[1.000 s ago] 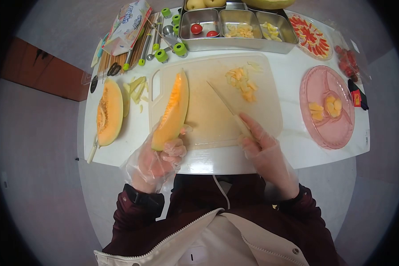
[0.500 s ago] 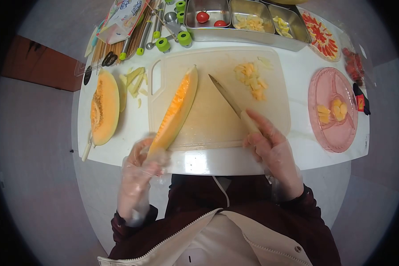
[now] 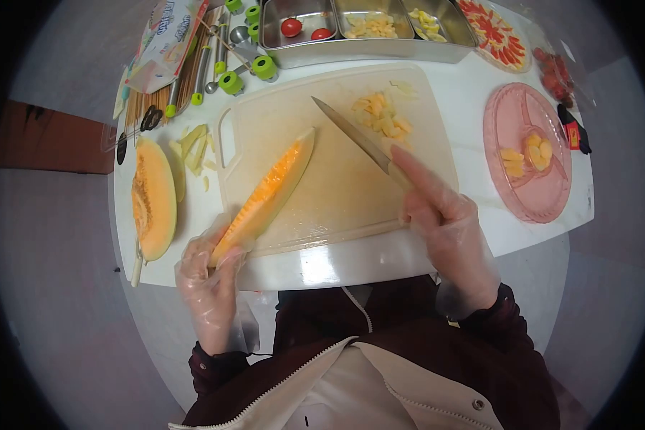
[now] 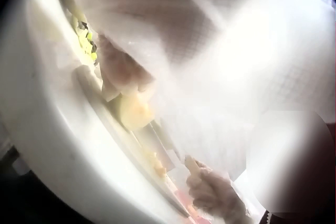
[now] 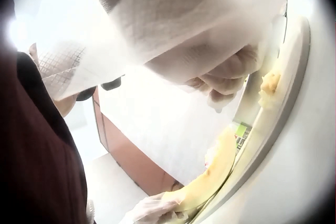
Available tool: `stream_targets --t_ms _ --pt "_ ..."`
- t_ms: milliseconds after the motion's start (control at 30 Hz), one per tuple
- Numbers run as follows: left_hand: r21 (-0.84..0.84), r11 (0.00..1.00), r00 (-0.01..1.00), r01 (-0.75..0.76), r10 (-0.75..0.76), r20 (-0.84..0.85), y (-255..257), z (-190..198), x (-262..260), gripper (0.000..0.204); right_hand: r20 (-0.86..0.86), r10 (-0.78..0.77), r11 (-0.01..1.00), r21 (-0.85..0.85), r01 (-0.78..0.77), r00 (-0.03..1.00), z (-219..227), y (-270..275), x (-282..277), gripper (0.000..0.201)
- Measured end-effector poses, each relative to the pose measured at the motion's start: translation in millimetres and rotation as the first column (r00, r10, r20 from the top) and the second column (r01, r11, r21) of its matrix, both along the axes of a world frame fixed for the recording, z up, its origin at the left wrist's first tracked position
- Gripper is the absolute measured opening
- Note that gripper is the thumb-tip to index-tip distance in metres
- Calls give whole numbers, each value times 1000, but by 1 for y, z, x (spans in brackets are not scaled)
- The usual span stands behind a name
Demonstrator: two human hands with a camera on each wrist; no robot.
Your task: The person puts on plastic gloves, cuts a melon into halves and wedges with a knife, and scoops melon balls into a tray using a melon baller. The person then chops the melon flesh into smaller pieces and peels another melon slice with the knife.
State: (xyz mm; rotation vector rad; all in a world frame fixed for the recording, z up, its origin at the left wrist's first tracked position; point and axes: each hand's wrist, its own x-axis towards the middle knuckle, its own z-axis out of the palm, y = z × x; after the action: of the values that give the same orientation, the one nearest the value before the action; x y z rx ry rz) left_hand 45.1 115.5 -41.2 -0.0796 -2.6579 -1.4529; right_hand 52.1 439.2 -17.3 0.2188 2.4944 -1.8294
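Observation:
Both hands wear clear plastic gloves. My left hand grips the near end of a long cantaloupe wedge, which slants over the left part of the cutting board. In the right wrist view the wedge shows its pale rind, with gloved fingers at its lower end. My right hand holds a knife by its light handle, index finger stretched along it. The blade points away and to the left, beside a pile of melon chunks with some peel at the board's far right.
Left of the board lie a large cut cantaloupe piece and rind strips. Behind stand a steel tray and green-handled tools. On the right are a pink divided plate, a plate of red slices and bagged strawberries.
My left hand has shifted left and its fingers have changed their hold; the wedge now leans further right at its far tip. The knife blade has swung further to the left.

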Motion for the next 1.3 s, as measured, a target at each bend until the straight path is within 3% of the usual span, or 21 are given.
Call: stream_targets --t_ms 100,200,533,800,1033,1100,1233,1300 --pt "-114 992 997 61 -66 -33 -2 7 -3 35 -3 20 995 97 -20 1000 -2 -3 -3 51" --pt "-53 998 999 39 -39 12 4 15 -8 34 -57 52 979 199 -40 997 -5 -6 -5 51" --pt "-101 994 999 39 -36 32 0 21 -13 24 -44 47 989 140 -40 998 -12 -11 -8 53" --pt "-108 994 994 -8 19 106 7 31 -14 25 -97 82 965 256 -55 992 -11 -12 -10 54" --pt "-82 995 995 52 -45 92 -6 18 -15 30 -119 82 968 244 -51 989 -13 -15 -12 55" --pt "-29 988 984 149 -151 -93 -11 9 -17 28 -87 107 970 228 -84 991 -13 -15 -13 54" --pt "39 986 982 165 -160 -101 -15 7 -17 34 17 91 983 160 -92 996 -7 -15 -17 46" --pt "-132 980 989 149 -149 10 -12 17 -17 46 63 82 991 101 -88 995 -10 -14 -18 44"
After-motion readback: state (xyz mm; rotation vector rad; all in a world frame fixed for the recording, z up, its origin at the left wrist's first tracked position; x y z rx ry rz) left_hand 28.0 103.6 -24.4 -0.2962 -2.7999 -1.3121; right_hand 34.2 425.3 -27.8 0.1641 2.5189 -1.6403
